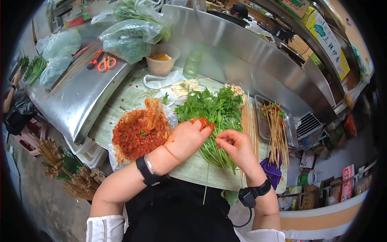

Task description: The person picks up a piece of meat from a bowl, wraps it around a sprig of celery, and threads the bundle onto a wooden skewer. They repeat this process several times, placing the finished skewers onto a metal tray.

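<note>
My left hand (189,138), its fingertips coated with red paste, is curled closed over the leafy green herbs (213,107); what it grips is hidden. Beside it, my right hand (237,148) pinches thumb and forefinger together near the herb stems (217,155). Whatever lies in that pinch is too small to make out. Left of my hands sits a plastic-lined heap of red minced filling (139,135). One thin green stem (206,183) hangs past the table's front edge below my hands. Bare bamboo skewers (250,129) lie right of the herbs.
Filled skewers (277,131) rest on a clear plastic tray (296,139) at right. Behind stand a tub (162,60) of yellow food and a green glass (192,64). Orange-handled scissors (107,63) lie on the steel counter (80,101). Bagged greens (129,38) and a person (240,11) are farther back.
</note>
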Tool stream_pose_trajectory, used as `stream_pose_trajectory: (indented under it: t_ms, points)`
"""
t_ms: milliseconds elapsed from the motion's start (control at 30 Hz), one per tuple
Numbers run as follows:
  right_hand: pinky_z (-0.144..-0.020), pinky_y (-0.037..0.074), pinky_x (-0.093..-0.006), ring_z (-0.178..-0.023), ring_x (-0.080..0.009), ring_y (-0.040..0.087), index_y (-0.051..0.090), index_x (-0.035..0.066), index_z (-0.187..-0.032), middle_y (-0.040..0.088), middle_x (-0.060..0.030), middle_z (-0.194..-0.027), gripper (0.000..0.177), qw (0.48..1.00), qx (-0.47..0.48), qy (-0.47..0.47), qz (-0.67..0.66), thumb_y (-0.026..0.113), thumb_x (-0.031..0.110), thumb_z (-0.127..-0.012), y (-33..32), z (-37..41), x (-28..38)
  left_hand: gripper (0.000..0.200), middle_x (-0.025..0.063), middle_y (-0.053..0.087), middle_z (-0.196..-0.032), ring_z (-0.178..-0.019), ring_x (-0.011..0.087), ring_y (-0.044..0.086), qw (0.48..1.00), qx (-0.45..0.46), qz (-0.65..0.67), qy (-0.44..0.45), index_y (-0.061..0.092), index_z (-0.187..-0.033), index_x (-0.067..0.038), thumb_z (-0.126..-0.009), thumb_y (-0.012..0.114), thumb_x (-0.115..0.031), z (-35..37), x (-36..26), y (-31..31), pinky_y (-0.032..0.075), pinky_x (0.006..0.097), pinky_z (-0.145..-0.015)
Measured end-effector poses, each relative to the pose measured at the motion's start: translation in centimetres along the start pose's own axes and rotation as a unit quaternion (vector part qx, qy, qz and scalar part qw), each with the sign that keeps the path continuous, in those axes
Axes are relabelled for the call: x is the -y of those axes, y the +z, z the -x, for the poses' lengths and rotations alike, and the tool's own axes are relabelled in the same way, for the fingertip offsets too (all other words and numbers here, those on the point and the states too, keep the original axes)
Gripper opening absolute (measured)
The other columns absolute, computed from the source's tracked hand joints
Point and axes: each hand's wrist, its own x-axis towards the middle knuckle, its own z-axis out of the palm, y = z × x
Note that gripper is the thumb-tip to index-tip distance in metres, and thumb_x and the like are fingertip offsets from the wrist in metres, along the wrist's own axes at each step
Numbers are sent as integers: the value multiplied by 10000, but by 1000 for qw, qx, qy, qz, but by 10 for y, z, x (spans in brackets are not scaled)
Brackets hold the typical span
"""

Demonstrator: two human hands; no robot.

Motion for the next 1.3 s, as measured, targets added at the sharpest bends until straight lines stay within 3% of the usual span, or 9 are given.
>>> stream_pose_trajectory:
  t_ms: [200, 300, 400, 500, 633, 833, 1033, 1200, 1300]
  points:
    - [-564, 430, -183, -633, -59, 563, 602, -4, -897, 608, -12, -722, 93, 999, -13, -14, -50, 607, 52, -824, 9, 0, -17, 262, 71, 566, -828, -678, 222, 575, 997, 36, -50, 38, 576, -975, -102, -714, 558, -84, -6, 8, 13, 482, 323, -539]
    - [-578, 459, -219, -638, -95, 602, 607, -9, -891, 630, -57, -721, 131, 993, 49, -4, -103, 604, 107, -829, 20, 7, -28, 224, 102, 590, -729, -588, 213, 582, 980, -93, 77, -158, 593, -939, -36, -747, 492, 22, -12, 41, 21, 464, 299, -521]
    - [-594, 465, -248, -655, -108, 601, 612, -6, -918, 620, -66, -743, 163, 997, -20, 28, -68, 607, 128, -825, 11, 1, -36, 246, 50, 585, -751, -620, 106, 561, 763, -159, 507, -369, 587, -986, 11, -834, 394, 25, -19, 73, -16, 476, 242, -547]
    - [-575, 465, -261, -657, -119, 595, 613, -4, -931, 602, -85, -798, 171, 952, -153, -112, 240, 615, 121, -814, -10, -25, -72, 209, 52, 563, -782, -628, 116, 535, 726, -227, 526, -380, 562, -1026, 16, -877, 419, -11, -23, 85, -50, 455, 234, -567]
    - [-581, 466, -267, -667, -156, 595, 613, 5, -937, 583, -104, -851, 164, 953, -206, -128, 181, 620, 91, -797, -23, -36, -22, 210, 37, 536, -794, -657, 106, 499, 669, -267, 627, -297, 519, -1070, 26, -889, 509, -81, -17, 101, -72, 413, 214, -568]
    - [-558, 434, -253, -600, -152, 541, 608, -8, -967, 576, -81, -813, 159, 913, -200, -351, 65, 569, 38, -821, -10, -56, 38, 219, 59, 560, -822, -657, 116, 503, 659, -208, 645, -326, 520, -1048, 35, -876, 540, -98, -9, 76, -64, 410, 221, -561]
    - [-598, 462, -291, -619, -202, 570, 601, -15, -993, 604, -116, -841, 195, 962, -52, -263, 49, 507, 89, -857, 21, -64, 24, 191, 65, 577, -830, -666, 120, 524, 663, -206, 644, -322, 533, -1034, 29, -880, 523, -81, -3, 52, -61, 428, 223, -577]
    - [-544, 438, -300, -590, -171, 546, 595, -18, -900, 565, -64, -722, 173, 888, -146, -317, 299, 520, 128, -844, 31, -59, 22, 152, 77, 596, -823, -663, 126, 554, 702, -266, 578, -320, 551, -1007, 12, -878, 485, -32, -3, 26, -58, 464, 238, -596]
    - [-502, 406, -287, -579, -144, 521, 587, -6, -849, 493, -13, -658, 153, 990, -93, -95, -47, 531, 135, -828, 34, -72, 16, 176, 48, 595, -859, -716, 123, 571, 695, -290, 597, -279, 537, -1022, 7, -867, 545, -76, -3, 19, -54, 469, 238, -628]
